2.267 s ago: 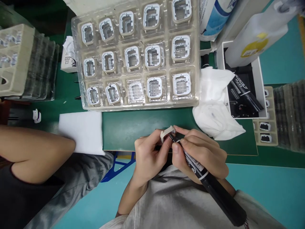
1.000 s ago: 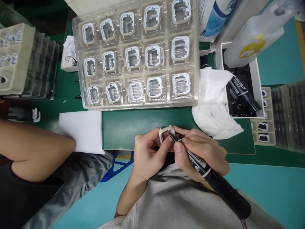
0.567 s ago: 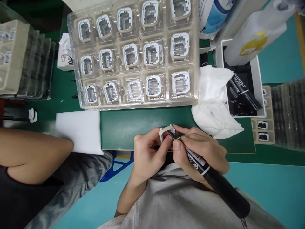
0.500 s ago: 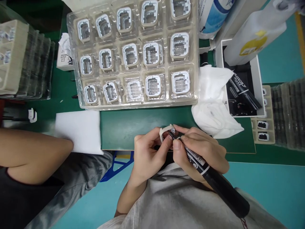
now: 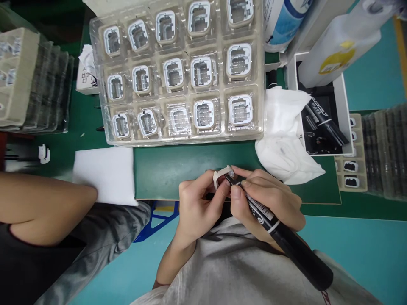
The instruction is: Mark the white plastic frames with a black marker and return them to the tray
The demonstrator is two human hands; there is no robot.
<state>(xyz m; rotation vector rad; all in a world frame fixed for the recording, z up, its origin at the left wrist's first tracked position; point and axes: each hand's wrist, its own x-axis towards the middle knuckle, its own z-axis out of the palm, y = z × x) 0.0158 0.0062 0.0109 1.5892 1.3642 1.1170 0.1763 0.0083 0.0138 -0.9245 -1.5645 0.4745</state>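
Observation:
Between the thumb and fingers of my left hand [image 5: 199,205] is a small pale plastic frame [image 5: 219,174], tilted on its edge. My right hand [image 5: 270,201] grips a thick black marker pen [image 5: 286,241] near its front end. The pen's dark tip reaches into the opening of the frame; whether it touches the inner wall I cannot make out. Beyond my hands lies a clear plastic tray [image 5: 184,137] of similar white and beige frames in separate pockets. One front-row pocket [image 5: 179,120] holds no frame.
White cloth [image 5: 286,140] lies right of the tray, beside a white box [image 5: 349,123] with markers and a spray bottle [image 5: 340,51]. Stacked trays stand at far left [image 5: 19,84] and far right [image 5: 384,152]. A co-worker's arm [image 5: 44,205] rests near a white pad [image 5: 104,173].

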